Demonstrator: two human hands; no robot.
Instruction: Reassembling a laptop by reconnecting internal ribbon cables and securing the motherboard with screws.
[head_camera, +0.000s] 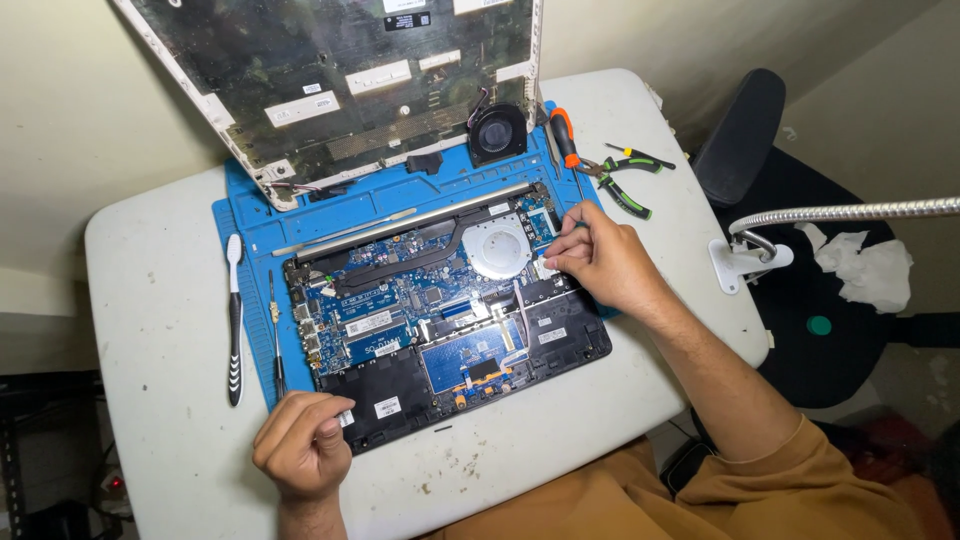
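At the centre of the frame, an opened laptop base lies on a blue repair mat, which sits on my white, stained worktop. Its blue circuit board, a round silver fan and dark lower panels are all exposed.

My right hand comes in from the right side of the frame and rests on the upper right corner of the laptop base, just beside the silver fan. Its fingers are curled and pinched together over a small part on the board; I cannot tell what, if anything, they grip.

My left hand sits at the lower left corner of the laptop base, closed into a loose fist with the thumb pressed against the edge of the casing, steadying it.

Toward the top of the frame, the detached bottom cover leans upright, its dirty inner face showing. A loose black fan lies at its foot on the mat. Near the upper right, a screwdriver with an orange grip and green-handled pliers lie close together. Left of the mat lies a toothbrush, with a thin screwdriver just beside it on the mat's edge. A flexible metal lamp arm enters from the right.
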